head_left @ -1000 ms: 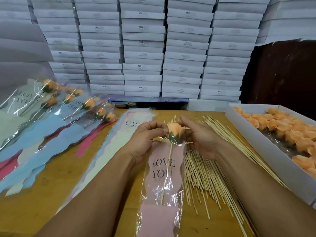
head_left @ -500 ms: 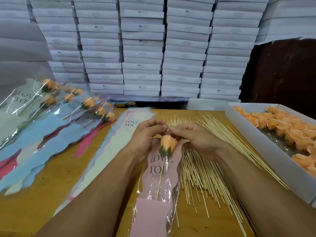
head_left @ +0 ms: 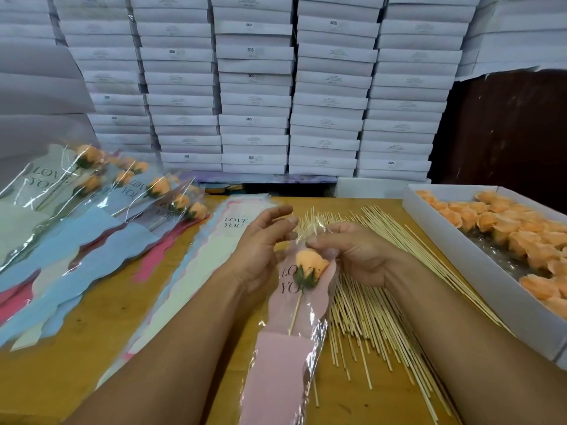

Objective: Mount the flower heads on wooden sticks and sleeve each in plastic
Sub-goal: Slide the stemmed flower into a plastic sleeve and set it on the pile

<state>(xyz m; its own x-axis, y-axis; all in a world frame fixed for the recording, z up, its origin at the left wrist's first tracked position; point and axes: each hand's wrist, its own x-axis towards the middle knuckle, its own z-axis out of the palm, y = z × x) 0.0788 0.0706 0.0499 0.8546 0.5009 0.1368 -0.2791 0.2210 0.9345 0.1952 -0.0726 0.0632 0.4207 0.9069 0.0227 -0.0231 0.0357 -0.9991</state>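
Observation:
An orange flower head (head_left: 311,263) on a wooden stick (head_left: 295,314) sits inside a pink "LOVE YOU" plastic sleeve (head_left: 276,363) at the table's middle. My right hand (head_left: 352,256) pinches the sleeve's clear top edge just above the flower. My left hand (head_left: 260,243) is beside the sleeve on its left, fingers relaxed and lifted off the plastic. A heap of loose wooden sticks (head_left: 374,302) lies under and right of the sleeve. A stack of empty sleeves (head_left: 214,262) lies left of my left hand.
Several sleeved flowers (head_left: 92,210) are piled at the left. A white box (head_left: 466,262) of orange flower heads (head_left: 506,228) stands along the right edge. Stacked white cartons (head_left: 254,87) form a wall behind the wooden table (head_left: 92,363).
The flower has slid deeper into the sleeve, towards me. My left hand has let go of the sleeve's top and opened; my right hand still pinches the top edge.

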